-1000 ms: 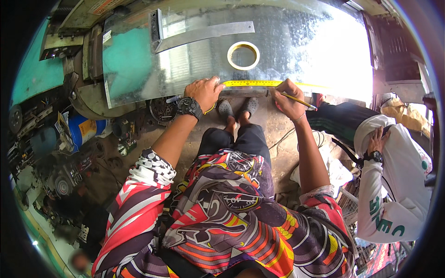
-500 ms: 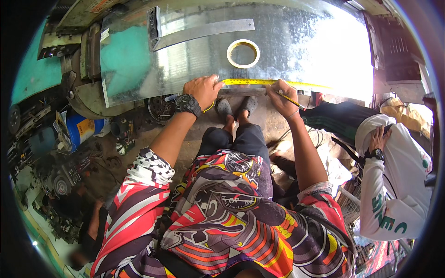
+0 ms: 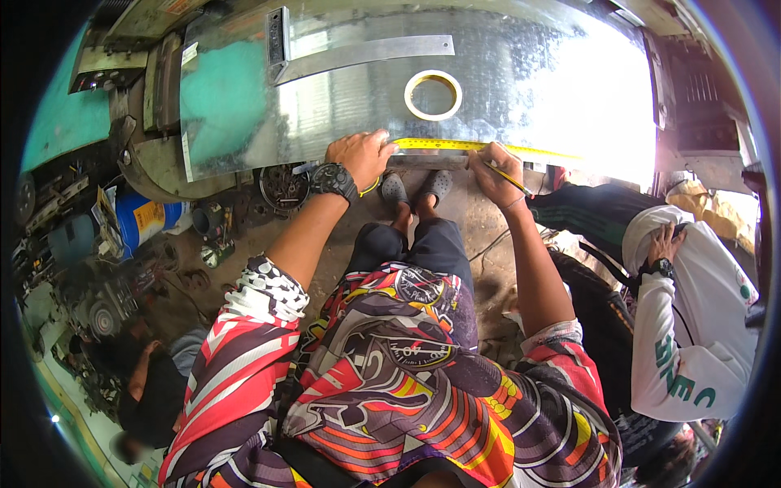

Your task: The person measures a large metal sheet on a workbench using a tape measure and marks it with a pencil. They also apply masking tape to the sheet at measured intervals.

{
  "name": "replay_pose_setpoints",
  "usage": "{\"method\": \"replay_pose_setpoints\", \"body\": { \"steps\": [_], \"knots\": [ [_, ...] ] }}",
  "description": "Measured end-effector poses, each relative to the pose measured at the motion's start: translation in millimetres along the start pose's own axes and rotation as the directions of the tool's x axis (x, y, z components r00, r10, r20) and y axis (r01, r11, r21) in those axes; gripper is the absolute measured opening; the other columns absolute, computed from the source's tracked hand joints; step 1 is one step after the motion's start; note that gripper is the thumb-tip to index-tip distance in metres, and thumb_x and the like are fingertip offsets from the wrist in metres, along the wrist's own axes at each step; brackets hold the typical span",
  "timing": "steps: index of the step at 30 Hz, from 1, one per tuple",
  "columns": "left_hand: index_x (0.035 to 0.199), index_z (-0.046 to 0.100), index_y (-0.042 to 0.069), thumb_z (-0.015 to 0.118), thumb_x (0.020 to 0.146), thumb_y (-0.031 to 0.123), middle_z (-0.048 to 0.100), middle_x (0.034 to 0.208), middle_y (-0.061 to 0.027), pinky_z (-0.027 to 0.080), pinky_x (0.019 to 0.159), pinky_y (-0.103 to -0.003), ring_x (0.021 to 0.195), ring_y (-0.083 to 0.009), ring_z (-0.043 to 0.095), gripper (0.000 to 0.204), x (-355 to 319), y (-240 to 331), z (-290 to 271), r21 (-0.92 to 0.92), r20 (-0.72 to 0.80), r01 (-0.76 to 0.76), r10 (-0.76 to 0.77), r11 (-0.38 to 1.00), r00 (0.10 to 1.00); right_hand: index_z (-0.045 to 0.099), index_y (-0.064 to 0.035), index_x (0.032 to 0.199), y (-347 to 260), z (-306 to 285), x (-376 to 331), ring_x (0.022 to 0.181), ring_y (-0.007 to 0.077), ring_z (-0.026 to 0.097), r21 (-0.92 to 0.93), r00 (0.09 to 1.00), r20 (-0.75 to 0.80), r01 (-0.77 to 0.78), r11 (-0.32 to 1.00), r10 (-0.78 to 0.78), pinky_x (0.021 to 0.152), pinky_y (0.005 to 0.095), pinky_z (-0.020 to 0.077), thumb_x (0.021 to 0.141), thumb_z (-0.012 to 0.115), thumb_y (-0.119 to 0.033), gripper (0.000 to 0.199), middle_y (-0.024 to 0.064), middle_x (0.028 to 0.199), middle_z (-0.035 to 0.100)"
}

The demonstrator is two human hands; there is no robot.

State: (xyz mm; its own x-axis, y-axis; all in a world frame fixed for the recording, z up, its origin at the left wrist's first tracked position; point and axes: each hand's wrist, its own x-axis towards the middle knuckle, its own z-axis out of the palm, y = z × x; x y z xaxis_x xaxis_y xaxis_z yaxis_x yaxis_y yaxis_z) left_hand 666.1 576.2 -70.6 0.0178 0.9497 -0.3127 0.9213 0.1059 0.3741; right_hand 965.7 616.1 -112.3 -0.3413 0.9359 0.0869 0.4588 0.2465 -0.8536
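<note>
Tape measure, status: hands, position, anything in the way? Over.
Left hand on the tape measure; right hand holding a pencil. Tape measure stretched along the metal sheet's near edge. Tape roll and metal square lie beyond, not touching it.

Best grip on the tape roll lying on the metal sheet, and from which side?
Probably pinch the near rim of the tape roll, coming from above on the person's side, with one half of the pinch inside the hole. The ring lies flat on the metal sheet, its centre open, apart from the square.
</note>
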Motion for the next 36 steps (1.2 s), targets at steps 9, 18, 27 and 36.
{"method": "replay_pose_setpoints", "body": {
  "steps": [9, 18, 27, 36],
  "knots": [
    [0.114, 0.071, 0.014, 0.061, 0.1, 0.043, 0.077, 0.097, -0.0155, 0.058, 0.082, -0.051, 0.092, -0.0392, 0.073, 0.034, 1, -2, 6, -0.001, -0.032, -0.015, 0.015, 1.0, 0.999, 0.059, -0.0024, 0.08, 1, -2, 2, 0.069, 0.0356, 0.064, -0.084, 0.998, 0.038, -0.045, 0.995, 0.049, 0.063, 0.0431, 0.0508, 0.088, 0.076, -0.016, 0.023, 0.0164, 0.078, 0.063],
    [0.113, 0.071, 0.014, 0.061, 0.1, 0.044, 0.077, 0.098, -0.0164, 0.058, 0.083, -0.051, 0.093, -0.0393, 0.074, 0.034, 6, 0, 9, 0.013, 0.006, 0.012, -0.012, 1.0, 1.0, 0.058, -0.0031, 0.08, 12, 0, 3, 0.071, 0.0349, 0.063, -0.136, 0.997, 0.068, -0.022, 0.99, 0.031, 0.065, 0.0432, 0.0505, 0.088, 0.076, -0.017, 0.024, 0.0164, 0.079, 0.063],
    [0.109, 0.071, 0.014, 0.06, 0.1, 0.044, 0.077, 0.096, -0.0152, 0.057, 0.082, -0.051, 0.092, -0.039, 0.074, 0.034, 5, 1, 7, 0.013, 0.025, 0.011, -0.011, 1.0, 1.0, 0.064, -0.0015, 0.091, 8, -3, 2, 0.075, 0.0151, 0.066, -0.093, 0.984, 0.061, -0.159, 0.983, 0.166, 0.072, 0.0328, 0.0539, 0.098, 0.071, -0.009, 0.012, 0.0111, 0.081, 0.071],
    [0.081, 0.07, 0.01, 0.064, 0.095, 0.052, 0.066, 0.072, -0.0141, 0.051, 0.068, -0.046, 0.07, -0.0327, 0.067, 0.045, -27, 20, -66, -0.199, 0.363, -0.087, 0.156, 0.976, 0.919, 0.075, -0.0096, 0.12, -28, -94, 3, 0.099, 0.029, 0.069, -0.45, 0.999, 0.048, 0.029, 0.893, -0.008, 0.106, 0.043, 0.0421, 0.102, 0.062, -0.025, 0.026, 0.0108, 0.103, 0.074]
  ]
}}
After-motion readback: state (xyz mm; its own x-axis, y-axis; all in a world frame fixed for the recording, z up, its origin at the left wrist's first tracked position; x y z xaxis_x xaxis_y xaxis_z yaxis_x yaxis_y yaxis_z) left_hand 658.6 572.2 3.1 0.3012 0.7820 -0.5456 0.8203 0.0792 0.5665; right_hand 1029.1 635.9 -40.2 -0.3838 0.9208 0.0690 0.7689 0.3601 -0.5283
